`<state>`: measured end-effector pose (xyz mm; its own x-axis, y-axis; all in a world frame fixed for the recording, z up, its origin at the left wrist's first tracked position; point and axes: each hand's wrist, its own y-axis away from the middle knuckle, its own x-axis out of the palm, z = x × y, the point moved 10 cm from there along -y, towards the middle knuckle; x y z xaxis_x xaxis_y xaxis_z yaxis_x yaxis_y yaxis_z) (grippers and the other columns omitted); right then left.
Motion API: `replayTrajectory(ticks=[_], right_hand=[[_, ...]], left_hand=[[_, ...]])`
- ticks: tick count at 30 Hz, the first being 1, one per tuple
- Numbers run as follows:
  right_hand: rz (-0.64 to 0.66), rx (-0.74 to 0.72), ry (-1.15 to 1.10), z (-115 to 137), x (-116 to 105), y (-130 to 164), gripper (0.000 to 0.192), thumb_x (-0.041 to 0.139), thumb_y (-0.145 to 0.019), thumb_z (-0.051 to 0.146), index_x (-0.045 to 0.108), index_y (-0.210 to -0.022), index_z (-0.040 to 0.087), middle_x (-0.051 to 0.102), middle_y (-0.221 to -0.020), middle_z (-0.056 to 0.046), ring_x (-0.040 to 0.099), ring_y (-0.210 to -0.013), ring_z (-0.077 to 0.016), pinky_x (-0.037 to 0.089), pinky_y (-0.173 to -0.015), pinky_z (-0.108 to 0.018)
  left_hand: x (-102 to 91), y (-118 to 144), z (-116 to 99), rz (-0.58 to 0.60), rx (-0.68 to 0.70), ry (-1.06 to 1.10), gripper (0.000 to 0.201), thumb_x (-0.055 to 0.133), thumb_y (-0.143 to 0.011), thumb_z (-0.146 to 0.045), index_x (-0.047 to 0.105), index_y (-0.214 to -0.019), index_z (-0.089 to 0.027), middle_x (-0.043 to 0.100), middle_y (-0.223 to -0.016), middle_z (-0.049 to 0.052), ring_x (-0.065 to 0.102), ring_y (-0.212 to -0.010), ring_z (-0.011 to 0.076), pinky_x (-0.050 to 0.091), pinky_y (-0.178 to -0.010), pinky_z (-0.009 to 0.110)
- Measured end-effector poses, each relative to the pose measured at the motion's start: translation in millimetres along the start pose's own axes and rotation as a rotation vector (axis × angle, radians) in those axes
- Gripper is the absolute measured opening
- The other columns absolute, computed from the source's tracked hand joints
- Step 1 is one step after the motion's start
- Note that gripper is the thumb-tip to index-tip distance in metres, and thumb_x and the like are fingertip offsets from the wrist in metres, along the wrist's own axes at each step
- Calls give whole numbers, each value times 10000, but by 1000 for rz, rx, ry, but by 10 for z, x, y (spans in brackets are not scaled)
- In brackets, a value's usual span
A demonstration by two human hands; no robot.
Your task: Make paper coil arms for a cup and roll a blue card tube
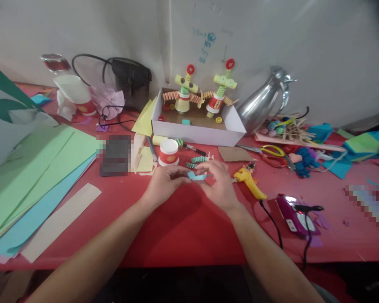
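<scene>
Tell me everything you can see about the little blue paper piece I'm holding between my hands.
The blue paper piece is a small, flat strip of light blue or teal paper, seemingly folded, though its exact shape is too small to tell. It lies roughly level, held above the red table. The left hand pinches its left end and the right hand its right end, fingers partly covering it. Just behind it on the table lie green accordion-folded paper strips.

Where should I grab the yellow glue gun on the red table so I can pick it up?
Take the yellow glue gun by its long handle, the part slanting toward the black cord. Come from above and from the right, where the table is bare. Its nozzle end points up-left toward the right hand, so keep fingers away from there.
</scene>
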<state>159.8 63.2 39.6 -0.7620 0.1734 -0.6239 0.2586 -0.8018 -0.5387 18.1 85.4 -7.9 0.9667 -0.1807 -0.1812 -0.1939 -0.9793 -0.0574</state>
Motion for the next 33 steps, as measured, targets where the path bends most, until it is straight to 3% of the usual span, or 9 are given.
replayTrajectory(ticks=[3, 7, 10, 16, 20, 26, 33], right_hand=[[45, -21, -9, 18, 45, -2, 282, 699, -812, 116, 690, -1046, 275, 744, -885, 3, 655, -911, -216, 390, -883, -416], [33, -21, -34, -8, 56, 6, 175, 718, -810, 161, 744, -951, 261, 754, -850, -7, 663, -834, -203, 404, -833, -398], [8, -17, -32, -19, 54, 18, 121, 736, -809, 196, 756, -916, 249, 759, -832, -12, 664, -837, -205, 408, -848, -408], [7, 10, -116, -5, 88, 22, 233, 712, -845, 210, 746, -1061, 292, 775, -940, -16, 669, -877, -207, 458, -877, -435], [-43, 149, -315, -109, 96, 36, 188, 717, -841, 252, 764, -1015, 306, 777, -956, -16, 688, -914, -213, 523, -879, -421], [-71, 457, -781, -314, 298, 122, 163, 776, -763, 331, 762, -912, 265, 773, -895, -14, 722, -886, -208, 584, -837, -386], [-11, 520, -990, -262, 413, 134, 116, 751, -787, 348, 740, -856, 255, 749, -894, -6, 704, -909, -186, 548, -931, -402]], left_hand=[[-2, 7, -56, 8, 66, -74, 153, 709, -713, -159, 767, -848, -202, 765, -832, 17, 686, -769, 168, 538, -773, 289], [-17, 17, -117, 5, 126, -185, 170, 692, -730, -143, 784, -844, -229, 773, -832, 4, 686, -778, 165, 527, -798, 286], [-50, -10, -54, 7, 68, -115, 141, 717, -716, -183, 794, -827, -223, 777, -801, 11, 688, -759, 179, 530, -777, 295], [-15, -68, 105, 71, -31, 81, 138, 769, -667, -190, 791, -803, -199, 763, -757, 20, 669, -713, 172, 527, -755, 296], [5, -43, 180, 34, -78, 270, 201, 800, -661, -203, 774, -860, -202, 735, -767, 7, 642, -710, 143, 519, -731, 272], [60, -3, 193, 7, -84, 458, 222, 837, -616, -158, 755, -816, -208, 708, -750, -15, 618, -722, 116, 502, -729, 240], [16, -30, 240, -32, -136, 478, 183, 854, -617, -223, 782, -785, -201, 747, -781, 13, 635, -726, 123, 512, -768, 256]])
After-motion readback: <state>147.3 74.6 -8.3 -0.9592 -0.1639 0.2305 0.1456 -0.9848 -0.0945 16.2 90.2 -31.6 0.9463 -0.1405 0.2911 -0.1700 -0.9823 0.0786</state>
